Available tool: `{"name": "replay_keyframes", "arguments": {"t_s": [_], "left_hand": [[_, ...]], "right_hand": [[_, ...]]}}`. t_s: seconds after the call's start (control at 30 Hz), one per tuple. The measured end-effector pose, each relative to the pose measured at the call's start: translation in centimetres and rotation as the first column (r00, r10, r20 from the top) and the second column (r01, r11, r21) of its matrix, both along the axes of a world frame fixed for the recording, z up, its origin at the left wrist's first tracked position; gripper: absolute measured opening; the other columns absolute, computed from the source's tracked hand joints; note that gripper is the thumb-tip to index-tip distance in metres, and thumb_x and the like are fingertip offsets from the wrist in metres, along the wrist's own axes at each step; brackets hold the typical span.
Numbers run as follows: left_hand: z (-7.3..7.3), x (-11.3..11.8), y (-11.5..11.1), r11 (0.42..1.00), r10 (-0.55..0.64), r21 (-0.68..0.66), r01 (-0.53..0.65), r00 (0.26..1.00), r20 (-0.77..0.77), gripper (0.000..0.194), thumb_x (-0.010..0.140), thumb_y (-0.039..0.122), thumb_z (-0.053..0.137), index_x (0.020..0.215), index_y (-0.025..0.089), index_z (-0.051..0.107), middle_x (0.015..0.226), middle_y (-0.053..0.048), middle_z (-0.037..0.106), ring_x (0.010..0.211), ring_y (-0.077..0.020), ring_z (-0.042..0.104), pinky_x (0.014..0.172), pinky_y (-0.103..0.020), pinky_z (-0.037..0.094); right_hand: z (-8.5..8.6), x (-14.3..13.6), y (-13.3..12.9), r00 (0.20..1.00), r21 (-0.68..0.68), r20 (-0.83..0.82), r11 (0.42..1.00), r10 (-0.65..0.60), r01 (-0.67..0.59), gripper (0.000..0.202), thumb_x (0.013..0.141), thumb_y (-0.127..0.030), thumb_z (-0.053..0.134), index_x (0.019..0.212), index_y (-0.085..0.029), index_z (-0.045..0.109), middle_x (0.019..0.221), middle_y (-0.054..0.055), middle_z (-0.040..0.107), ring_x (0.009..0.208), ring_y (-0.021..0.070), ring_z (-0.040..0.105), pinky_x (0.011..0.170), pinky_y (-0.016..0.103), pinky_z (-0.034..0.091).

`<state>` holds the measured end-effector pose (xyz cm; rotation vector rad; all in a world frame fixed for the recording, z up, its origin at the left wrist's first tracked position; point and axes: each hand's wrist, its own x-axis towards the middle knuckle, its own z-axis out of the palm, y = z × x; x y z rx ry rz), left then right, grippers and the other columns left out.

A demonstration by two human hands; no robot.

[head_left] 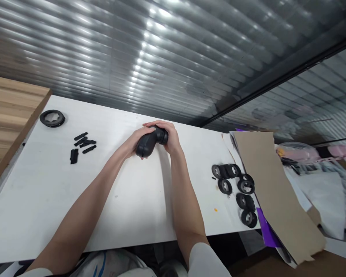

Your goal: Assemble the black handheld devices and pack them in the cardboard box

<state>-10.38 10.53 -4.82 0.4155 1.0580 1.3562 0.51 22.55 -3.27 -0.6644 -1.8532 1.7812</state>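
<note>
A black, bulbous, elbow-shaped plastic piece point(147, 144) with a ringed collar at its right end is held between both hands, above the far middle of the white table. My left hand point(133, 141) wraps its left, rounded body, with the thumb on top and the other fingers mostly hidden behind it. Around the collar end curls my right hand point(172, 137), its fingers reaching over the far side of the piece. The piece hides parts of the fingertips on both sides.
On the white table point(144, 215), several small black strips point(85, 142) and a black ring point(52, 118) lie at the left. Several black ridged rings point(225, 186) are grouped at the right, beside a cardboard sheet point(276, 184). A corrugated metallic wall point(109, 50) stands behind.
</note>
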Motion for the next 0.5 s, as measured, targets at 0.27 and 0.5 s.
{"name": "replay_keyframes", "arguments": {"t_s": [0.27, 0.5], "left_hand": [[-1.0, -0.8, 0.0, 0.989, 0.106, 0.102, -0.104, 0.994, -0.014, 0.041, 0.094, 0.050, 0.070, 0.122, 0.021, 0.065, 0.073, 0.000, 0.060, 0.042, -0.0191, 0.058, 0.032, -0.029, 0.045], [-0.7, -0.6, -0.2, 0.991, 0.127, 0.046, -0.129, 0.991, 0.047, 0.041, 0.092, 0.050, 0.069, 0.121, 0.021, 0.064, 0.075, -0.002, 0.064, 0.042, -0.0185, 0.056, 0.032, -0.029, 0.043]], "right_hand": [[0.1, -1.2, 0.3, 0.999, 0.061, -0.037, 0.998, 0.031, -0.029, 0.026, 0.084, -0.037, 0.066, 0.077, -0.026, 0.088, 0.099, 0.006, 0.087, 0.114, 0.0316, 0.077, 0.116, 0.043, 0.054], [0.1, -1.6, 0.0, 1.000, 0.110, 0.016, 0.994, -0.027, 0.025, 0.031, 0.088, -0.047, 0.069, 0.073, -0.026, 0.085, 0.089, 0.006, 0.083, 0.106, 0.0303, 0.076, 0.109, 0.043, 0.056]]}}
